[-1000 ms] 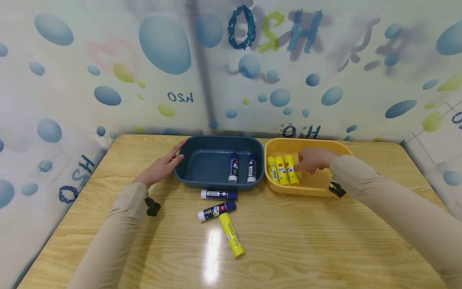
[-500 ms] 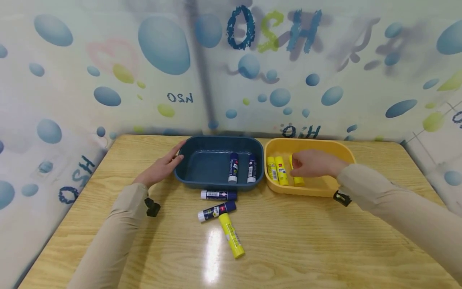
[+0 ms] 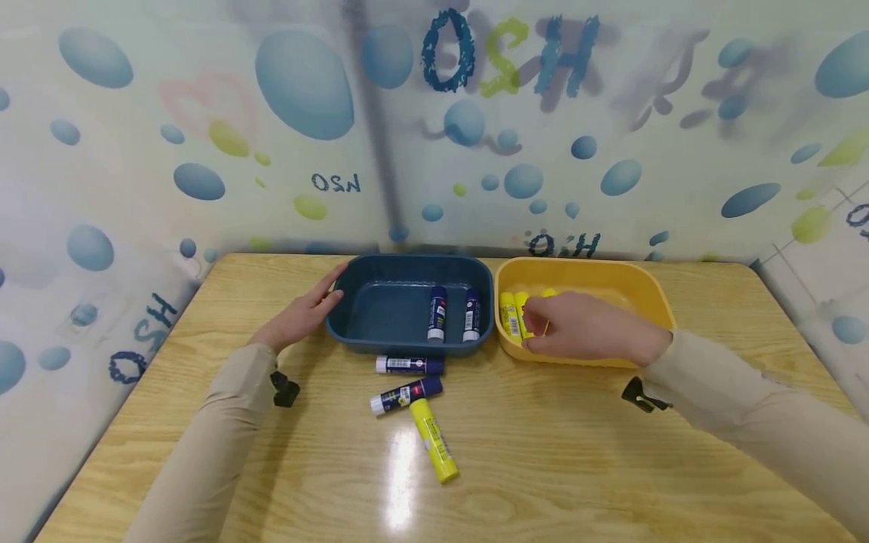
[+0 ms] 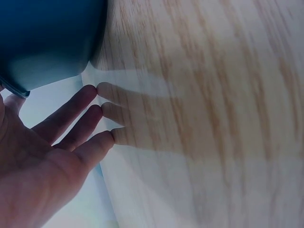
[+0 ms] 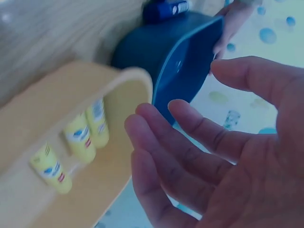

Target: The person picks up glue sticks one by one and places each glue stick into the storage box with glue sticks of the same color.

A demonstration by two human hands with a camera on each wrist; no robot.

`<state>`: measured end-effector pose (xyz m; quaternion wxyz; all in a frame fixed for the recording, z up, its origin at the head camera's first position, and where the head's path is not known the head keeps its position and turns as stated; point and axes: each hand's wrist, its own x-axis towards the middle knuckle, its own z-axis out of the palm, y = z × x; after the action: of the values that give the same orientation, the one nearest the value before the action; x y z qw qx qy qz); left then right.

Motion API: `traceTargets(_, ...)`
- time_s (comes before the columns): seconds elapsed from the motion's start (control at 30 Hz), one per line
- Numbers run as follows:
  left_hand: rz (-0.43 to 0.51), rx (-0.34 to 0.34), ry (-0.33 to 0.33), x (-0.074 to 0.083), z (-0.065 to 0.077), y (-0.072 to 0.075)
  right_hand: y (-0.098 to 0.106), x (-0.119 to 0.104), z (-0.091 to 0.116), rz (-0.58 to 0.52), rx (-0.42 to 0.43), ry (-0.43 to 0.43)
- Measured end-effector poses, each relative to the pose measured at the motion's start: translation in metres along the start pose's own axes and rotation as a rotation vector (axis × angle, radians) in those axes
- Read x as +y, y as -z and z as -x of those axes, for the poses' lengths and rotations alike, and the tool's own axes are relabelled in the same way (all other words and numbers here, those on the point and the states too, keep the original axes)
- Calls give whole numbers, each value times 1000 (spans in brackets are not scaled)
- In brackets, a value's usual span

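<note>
My left hand (image 3: 295, 320) rests with spread fingers at the left rim of a dark blue bin (image 3: 383, 305). In the left wrist view its fingertips lie near the table edge, below the bin's wall. Two navy glue sticks (image 3: 437, 313) stand side by side inside that bin. My right hand (image 3: 587, 326) hovers over the yellow bin (image 3: 611, 279), its fingers loosely bent. Nothing lies between thumb and fingers in the right wrist view. Below it, three yellow glue sticks (image 5: 51, 168) lie in the yellow bin, one slightly apart from the other two; the head view shows them partly hidden.
On the wooden table (image 3: 577, 452), in front of the blue bin, lie a navy glue stick (image 3: 410, 365), a second navy glue stick (image 3: 407, 395) and a yellow glue stick (image 3: 434, 441). Behind the bins, a bubble-patterned sheet (image 3: 407, 173) rises at the table's far edge.
My right hand shifted a yellow glue stick slightly rightward in the yellow bin, let it go and rose toward me. The left hand has stayed at the blue bin.
</note>
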<state>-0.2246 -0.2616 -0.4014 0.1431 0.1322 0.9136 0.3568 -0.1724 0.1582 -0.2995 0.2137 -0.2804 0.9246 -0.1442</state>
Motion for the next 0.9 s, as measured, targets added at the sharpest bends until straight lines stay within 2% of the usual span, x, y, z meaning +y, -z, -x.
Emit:
traceTargets(0.2, 14, -2, 2, -1, 0, 0, -12, -13, 4, 5, 18, 81)
traceTargets(0.47, 26, -6, 8, 2, 1, 1, -31, -30, 1, -40, -55, 82)
traceTargets(0.67, 36, -4, 12, 0, 1, 1, -44, -36, -4, -75, -74, 112)
traceTargets(0.9, 21, -2, 12, 0, 1, 1, -65, -42, -14, -99, -102, 99)
